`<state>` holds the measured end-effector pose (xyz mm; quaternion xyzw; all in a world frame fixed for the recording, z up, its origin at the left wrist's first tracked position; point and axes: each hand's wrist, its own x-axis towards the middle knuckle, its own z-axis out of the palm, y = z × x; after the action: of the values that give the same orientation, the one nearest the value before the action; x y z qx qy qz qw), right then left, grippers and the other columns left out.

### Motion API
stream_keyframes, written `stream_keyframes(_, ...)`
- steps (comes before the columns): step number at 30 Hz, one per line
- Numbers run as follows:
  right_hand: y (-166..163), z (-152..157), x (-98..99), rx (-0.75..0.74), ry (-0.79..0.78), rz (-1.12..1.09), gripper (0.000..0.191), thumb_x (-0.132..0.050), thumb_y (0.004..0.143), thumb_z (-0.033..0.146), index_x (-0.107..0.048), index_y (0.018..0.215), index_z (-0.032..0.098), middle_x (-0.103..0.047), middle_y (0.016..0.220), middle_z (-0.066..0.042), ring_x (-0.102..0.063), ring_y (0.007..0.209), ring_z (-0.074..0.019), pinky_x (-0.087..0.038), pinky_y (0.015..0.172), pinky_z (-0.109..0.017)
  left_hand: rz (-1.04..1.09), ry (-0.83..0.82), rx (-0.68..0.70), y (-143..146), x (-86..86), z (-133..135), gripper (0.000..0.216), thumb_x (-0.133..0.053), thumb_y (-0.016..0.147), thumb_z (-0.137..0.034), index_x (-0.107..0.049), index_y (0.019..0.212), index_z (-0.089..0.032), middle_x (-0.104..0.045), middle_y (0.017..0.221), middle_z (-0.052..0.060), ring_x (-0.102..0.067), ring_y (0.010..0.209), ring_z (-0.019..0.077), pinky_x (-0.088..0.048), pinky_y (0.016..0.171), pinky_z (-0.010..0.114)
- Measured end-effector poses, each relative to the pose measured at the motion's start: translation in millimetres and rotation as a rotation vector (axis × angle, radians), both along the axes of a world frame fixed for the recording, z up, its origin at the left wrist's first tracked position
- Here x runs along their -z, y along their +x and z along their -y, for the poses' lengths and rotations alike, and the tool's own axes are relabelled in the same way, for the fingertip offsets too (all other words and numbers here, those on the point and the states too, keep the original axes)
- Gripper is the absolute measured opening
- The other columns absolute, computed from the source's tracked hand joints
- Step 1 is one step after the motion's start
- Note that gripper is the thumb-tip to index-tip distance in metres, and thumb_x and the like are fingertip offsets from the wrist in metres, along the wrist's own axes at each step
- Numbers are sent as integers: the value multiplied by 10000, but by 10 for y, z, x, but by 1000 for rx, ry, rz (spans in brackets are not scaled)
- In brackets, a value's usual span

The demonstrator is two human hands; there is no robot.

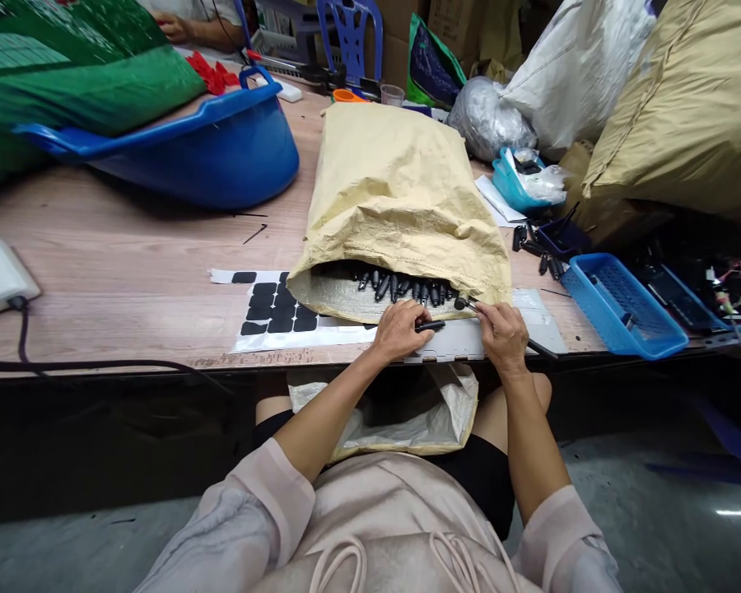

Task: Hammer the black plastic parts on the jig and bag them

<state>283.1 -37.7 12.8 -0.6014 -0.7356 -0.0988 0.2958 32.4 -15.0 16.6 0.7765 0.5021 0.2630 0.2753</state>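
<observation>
A tan woven sack (401,198) lies on the wooden table (129,272) with its mouth toward me, and several black plastic parts (407,288) show inside. My left hand (400,329) is closed on a black stick-like part (431,327) at the table's front edge. My right hand (500,333) pinches a small black piece (463,304) just in front of the sack's mouth. Both hands rest over a white sheet (450,342). Another open sack (401,416) sits on my lap under the table edge.
A sheet of black adhesive pads (272,309) lies left of the sack. A blue basin (222,148) and green bags stand at the back left, a blue basket (623,305) and loose black parts at the right. Another person's hand (176,29) shows far back.
</observation>
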Motion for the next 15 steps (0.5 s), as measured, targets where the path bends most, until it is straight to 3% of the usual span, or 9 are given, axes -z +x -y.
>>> stream_keyframes(5, 101, -50, 181, -2, -23, 2, 215, -586, 1002, 301, -774, 1098, 261, -688, 971, -62, -589, 934, -235, -471, 879, -351, 10, -21, 33, -37, 27, -19, 140, -750, 816, -273, -731, 949, -231, -683, 928, 29, -602, 971, 243, -468, 898, 385)
stream_keyframes(15, 57, -17, 160, 30, -37, -57, 209, -607, 978, 319, -776, 1089, 268, -676, 952, -55, -597, 944, -232, -478, 886, -344, 32, -20, 56, -71, 50, -12, 182, -614, 953, -343, -761, 989, -242, -698, 977, 47, -598, 1021, 251, -448, 937, 401)
